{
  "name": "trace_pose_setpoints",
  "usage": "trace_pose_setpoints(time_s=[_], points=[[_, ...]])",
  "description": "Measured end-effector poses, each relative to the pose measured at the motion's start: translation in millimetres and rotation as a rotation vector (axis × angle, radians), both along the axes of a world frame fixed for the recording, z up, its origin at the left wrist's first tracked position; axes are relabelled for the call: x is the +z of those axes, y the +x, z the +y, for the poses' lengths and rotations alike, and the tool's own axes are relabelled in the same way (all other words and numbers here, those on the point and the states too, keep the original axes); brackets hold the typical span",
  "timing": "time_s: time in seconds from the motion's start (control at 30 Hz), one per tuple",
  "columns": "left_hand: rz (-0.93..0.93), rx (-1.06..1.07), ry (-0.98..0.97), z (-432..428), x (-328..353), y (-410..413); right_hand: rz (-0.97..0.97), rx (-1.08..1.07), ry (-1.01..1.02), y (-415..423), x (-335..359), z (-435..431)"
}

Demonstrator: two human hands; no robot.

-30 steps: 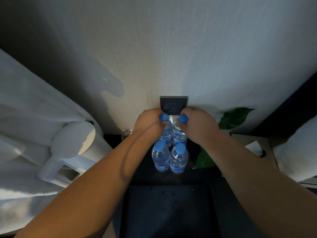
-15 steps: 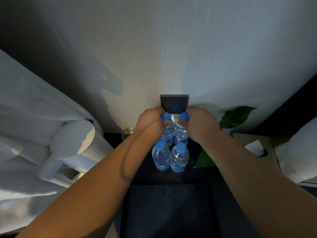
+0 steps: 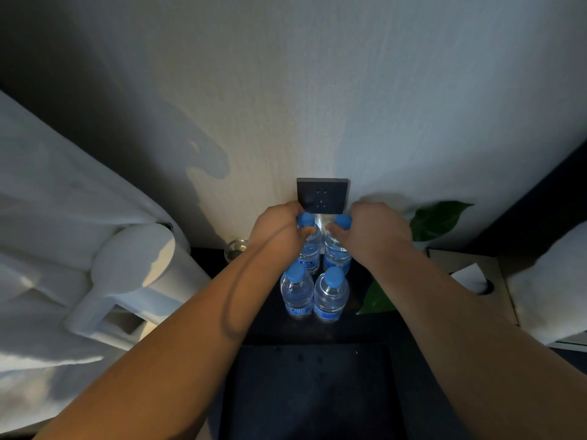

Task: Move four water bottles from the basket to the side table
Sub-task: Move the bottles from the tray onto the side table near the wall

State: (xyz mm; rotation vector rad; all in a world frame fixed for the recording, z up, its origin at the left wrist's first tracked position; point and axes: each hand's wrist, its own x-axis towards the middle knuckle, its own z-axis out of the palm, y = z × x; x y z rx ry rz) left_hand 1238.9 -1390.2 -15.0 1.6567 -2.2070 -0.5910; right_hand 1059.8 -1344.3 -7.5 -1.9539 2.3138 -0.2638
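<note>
Standing on the dark tabletop [image 3: 365,331] under a wall socket [image 3: 323,195], four water bottles [image 3: 314,290] cluster; left hand [image 3: 279,231] and right hand [image 3: 373,231] still pinch the rear pair's necks, barely shifted.

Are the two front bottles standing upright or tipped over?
Upright: both front bottles stand on the side table, blue caps on top.

Four small clear water bottles with blue caps and blue labels stand upright on the dark counter [image 3: 359,328], in two rows, touching. The near left bottle [image 3: 297,295] and near right bottle [image 3: 331,295] stand free. The far left bottle [image 3: 309,249] and far right bottle [image 3: 337,252] are near the wall. The dark basket [image 3: 311,392] lies nearer.
</note>
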Motion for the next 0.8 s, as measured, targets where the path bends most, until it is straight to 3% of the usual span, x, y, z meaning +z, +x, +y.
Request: trace_pose_setpoints(time_s=[0.8], points=[[0.021, 0.032, 0.015, 1.6, -1.2, 0.0, -0.116, 0.156, 0.014, -0.4, 6.6, -2.4]])
